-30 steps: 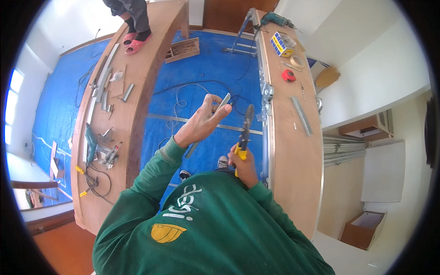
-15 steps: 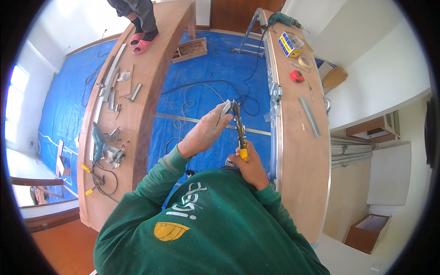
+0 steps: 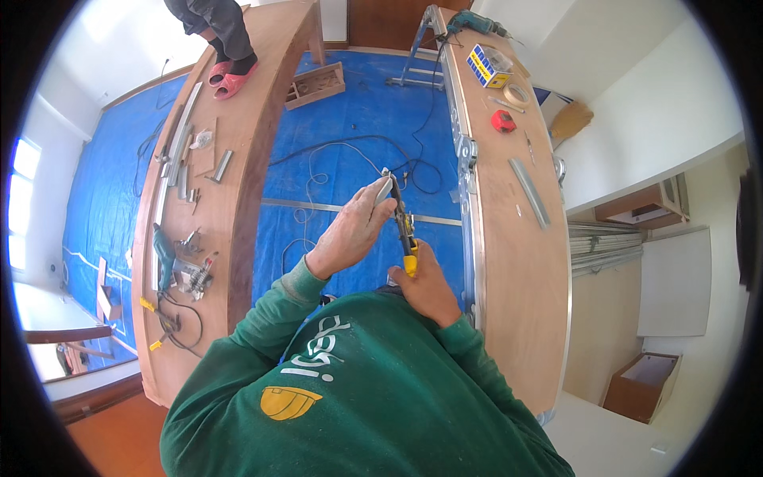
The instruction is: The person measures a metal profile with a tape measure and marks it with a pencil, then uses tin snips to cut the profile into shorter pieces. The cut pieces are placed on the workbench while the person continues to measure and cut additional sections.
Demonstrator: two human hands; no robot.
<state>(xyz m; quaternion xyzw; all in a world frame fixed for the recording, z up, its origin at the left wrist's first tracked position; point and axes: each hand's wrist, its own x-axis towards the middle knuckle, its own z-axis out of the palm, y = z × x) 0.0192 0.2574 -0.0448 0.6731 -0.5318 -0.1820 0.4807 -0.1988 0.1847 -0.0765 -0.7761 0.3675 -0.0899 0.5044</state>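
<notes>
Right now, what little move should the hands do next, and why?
Perhaps the right hand should gently squeeze the yellow-handled cutters while the left hand steadies the pale strip: the cutters' front is at the strip's far end, and the left hand holds the strip. I can't tell whether the blades straddle it.

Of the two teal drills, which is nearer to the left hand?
The drill on the left bench is nearer; the other drill lies at the far end of the right bench.
</notes>
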